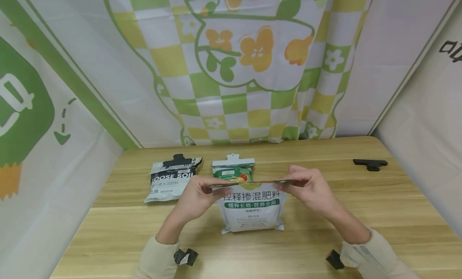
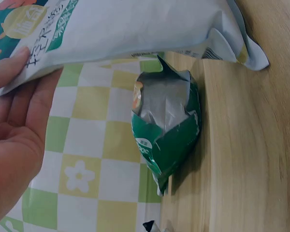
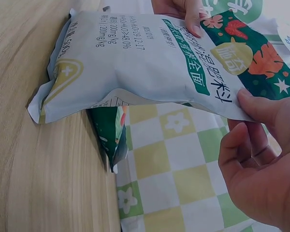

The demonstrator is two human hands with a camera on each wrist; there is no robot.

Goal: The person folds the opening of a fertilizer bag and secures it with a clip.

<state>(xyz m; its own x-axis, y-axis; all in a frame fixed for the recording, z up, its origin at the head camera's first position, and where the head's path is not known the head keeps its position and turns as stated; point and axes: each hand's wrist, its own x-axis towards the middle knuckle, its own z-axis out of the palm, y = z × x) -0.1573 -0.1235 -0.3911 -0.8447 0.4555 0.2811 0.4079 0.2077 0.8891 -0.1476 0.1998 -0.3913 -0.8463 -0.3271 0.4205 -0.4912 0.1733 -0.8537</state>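
Observation:
A white and green fertilizer bag (image 1: 252, 215) stands upright on the wooden table, its printed front towards me. My left hand (image 1: 196, 197) pinches the bag's top at the left corner, thumb on the near side and fingers behind. At the right corner my right hand (image 1: 312, 193) pinches it the same way. Between the hands the top edge is drawn straight and tipped over. In the right wrist view the bag's top band (image 3: 261, 58) is dark green with red leaves, and its lower part bulges.
Behind the bag stands a green pouch (image 1: 225, 173) with a white clip (image 1: 232, 162). Back left lies a black and white soil bag (image 1: 167, 191) with a black clip (image 1: 177, 161). Another black clip (image 1: 371, 163) lies at the right. A checked curtain (image 1: 245, 110) hangs behind the table (image 1: 288, 255).

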